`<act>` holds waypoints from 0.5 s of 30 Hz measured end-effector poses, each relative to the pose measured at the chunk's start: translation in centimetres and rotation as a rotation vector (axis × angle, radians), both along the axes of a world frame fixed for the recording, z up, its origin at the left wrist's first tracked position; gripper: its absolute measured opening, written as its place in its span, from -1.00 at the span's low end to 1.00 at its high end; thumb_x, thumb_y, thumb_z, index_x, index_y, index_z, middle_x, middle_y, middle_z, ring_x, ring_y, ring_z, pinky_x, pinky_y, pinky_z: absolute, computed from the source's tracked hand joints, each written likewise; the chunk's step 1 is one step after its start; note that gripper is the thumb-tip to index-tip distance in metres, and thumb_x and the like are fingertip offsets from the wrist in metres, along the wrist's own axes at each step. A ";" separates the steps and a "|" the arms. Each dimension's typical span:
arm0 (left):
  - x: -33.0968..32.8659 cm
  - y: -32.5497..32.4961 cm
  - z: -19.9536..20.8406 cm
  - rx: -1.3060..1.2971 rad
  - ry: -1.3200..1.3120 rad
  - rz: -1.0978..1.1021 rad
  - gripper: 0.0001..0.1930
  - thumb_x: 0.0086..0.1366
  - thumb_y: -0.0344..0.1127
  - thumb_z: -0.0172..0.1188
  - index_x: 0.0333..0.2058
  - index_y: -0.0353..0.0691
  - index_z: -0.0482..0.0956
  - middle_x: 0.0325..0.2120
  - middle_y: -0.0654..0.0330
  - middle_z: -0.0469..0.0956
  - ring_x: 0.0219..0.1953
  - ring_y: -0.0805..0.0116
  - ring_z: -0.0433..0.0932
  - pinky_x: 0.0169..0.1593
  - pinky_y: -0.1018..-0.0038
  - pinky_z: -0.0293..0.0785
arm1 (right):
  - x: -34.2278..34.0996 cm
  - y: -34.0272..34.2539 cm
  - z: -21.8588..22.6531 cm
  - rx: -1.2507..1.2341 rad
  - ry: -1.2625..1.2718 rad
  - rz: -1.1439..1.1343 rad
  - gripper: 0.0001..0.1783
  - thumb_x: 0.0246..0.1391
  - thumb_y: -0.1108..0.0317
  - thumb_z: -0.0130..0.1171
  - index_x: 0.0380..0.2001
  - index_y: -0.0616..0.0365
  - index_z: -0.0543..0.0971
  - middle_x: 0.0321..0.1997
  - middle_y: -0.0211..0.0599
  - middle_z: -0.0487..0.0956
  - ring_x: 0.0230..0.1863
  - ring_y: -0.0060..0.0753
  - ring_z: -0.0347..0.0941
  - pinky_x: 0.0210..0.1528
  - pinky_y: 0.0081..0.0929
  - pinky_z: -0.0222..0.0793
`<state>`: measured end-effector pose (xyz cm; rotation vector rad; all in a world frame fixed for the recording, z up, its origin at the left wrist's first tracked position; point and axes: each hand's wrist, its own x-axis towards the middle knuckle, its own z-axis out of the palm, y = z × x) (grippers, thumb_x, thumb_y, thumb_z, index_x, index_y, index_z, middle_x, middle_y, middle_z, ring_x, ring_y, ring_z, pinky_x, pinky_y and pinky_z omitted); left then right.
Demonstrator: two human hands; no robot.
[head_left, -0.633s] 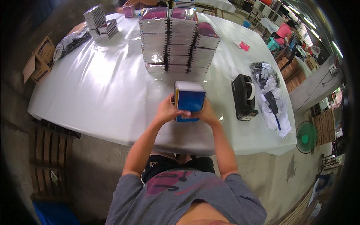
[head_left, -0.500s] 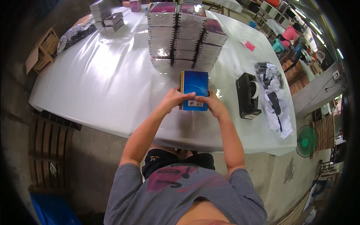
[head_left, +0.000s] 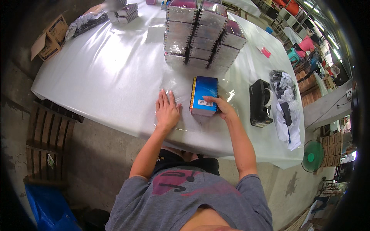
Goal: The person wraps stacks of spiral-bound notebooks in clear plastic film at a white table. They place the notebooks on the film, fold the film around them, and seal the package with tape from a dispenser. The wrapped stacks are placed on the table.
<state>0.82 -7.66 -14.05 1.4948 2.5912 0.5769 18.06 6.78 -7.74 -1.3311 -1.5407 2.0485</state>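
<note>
A thick stack of spiral notebooks [head_left: 206, 89] with a blue cover stands on the white-covered table. My right hand [head_left: 223, 107] grips its near right side, thumb lying across the top by a white label. To the left, my left hand [head_left: 168, 112] rests flat with fingers spread on a sheet of clear plastic film [head_left: 173, 82]. That film seems to reach under the notebooks. Just beyond stand tall stacks of wrapped spiral notebooks [head_left: 204, 34].
On the right are a black tape dispenser [head_left: 260, 103] and crumpled plastic [head_left: 287, 115]. Smaller notebook stacks [head_left: 127, 13] and a cardboard box [head_left: 51, 37] lie far left. A green fan [head_left: 312, 156] stands past the table's right edge; a person in pink [head_left: 306, 44] sits far right.
My left hand has let go of the notebooks and moved left, flat onto the film. My right hand still holds the notebooks. The view has shifted slightly.
</note>
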 end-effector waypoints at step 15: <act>1.2 0.3 3.1 0.065 0.223 0.035 -0.38 0.20 -0.13 0.16 0.20 -0.18 0.23 0.27 0.17 0.06 0.33 0.11 -0.02 0.26 0.05 0.01 | 0.1 0.4 -0.4 -0.029 0.037 -0.029 -0.34 -0.37 0.10 0.46 -0.17 0.23 0.51 -0.28 -0.21 0.59 -0.29 -0.34 0.56 -0.24 -0.31 0.49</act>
